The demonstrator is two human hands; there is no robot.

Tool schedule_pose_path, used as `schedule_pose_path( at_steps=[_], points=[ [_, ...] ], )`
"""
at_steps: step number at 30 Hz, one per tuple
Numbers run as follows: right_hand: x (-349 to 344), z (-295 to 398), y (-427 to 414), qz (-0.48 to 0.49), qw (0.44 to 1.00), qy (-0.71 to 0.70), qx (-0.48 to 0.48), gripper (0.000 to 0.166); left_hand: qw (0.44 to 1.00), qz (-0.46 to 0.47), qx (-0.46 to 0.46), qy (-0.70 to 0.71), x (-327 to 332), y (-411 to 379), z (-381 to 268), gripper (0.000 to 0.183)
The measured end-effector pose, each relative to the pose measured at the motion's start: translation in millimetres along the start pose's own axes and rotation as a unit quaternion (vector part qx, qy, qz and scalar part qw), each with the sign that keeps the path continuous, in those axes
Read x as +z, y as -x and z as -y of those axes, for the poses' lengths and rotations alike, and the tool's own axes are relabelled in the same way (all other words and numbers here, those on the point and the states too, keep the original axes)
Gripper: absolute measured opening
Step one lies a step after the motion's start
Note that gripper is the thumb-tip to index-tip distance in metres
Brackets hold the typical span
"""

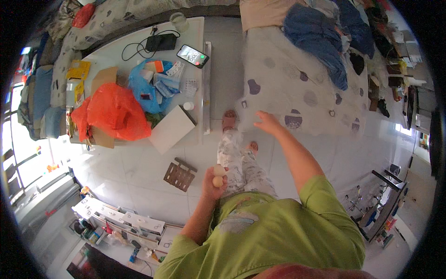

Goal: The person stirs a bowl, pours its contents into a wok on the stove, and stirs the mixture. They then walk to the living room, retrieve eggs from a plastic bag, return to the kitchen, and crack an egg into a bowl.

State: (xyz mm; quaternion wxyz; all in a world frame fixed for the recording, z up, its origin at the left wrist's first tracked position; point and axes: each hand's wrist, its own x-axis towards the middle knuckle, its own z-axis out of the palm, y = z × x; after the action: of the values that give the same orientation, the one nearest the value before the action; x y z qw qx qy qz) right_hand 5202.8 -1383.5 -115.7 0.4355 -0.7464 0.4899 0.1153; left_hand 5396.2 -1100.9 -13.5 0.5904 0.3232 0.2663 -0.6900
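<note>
Two pale, rounded objects that look like eggs (218,176) rest in my left hand (210,183), with its fingers curled around them. That hand is beside my thigh, above the tiled floor. My right hand (269,122) reaches forward with nothing in it and its fingers apart. Below or beyond it lies the edge of a bed with a patterned sheet (275,83); whether the hand touches the sheet I cannot tell.
Left of my legs stands a white table (115,57) bearing a red plastic bag (116,113), a blue bag (141,83) of medicine packs, a phone (192,56) and a glass (179,22). A small brown slatted stool (180,175) is on the floor. A blue garment or blanket (315,38) lies on the bed.
</note>
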Motion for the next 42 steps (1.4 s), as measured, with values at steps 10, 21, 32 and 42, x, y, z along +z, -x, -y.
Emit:
schedule_pose_path(
  at_steps=[10,21,32,42],
  points=[
    [-46.0,143.7,-214.8,-0.043,0.999,-0.014,-0.031,0.084,0.999,-0.033,0.040,-0.012,24.7,-35.4,-67.0,0.035],
    [-19.4,218.6,-322.2,-0.115,0.986,0.119,0.002,0.090,0.991,-0.110,0.059,-0.048,53.1,-55.1,-92.0,0.033],
    [-37.3,120.4,-234.8,0.255,0.816,-0.519,0.016,0.022,0.991,-0.046,-0.014,-0.127,102.6,-78.2,-67.1,0.031],
    [-34.8,-124.7,203.1,0.197,0.586,-0.785,0.027,0.028,0.929,0.008,-0.078,-0.360,164.3,-78.4,99.3,0.028]
  ],
)
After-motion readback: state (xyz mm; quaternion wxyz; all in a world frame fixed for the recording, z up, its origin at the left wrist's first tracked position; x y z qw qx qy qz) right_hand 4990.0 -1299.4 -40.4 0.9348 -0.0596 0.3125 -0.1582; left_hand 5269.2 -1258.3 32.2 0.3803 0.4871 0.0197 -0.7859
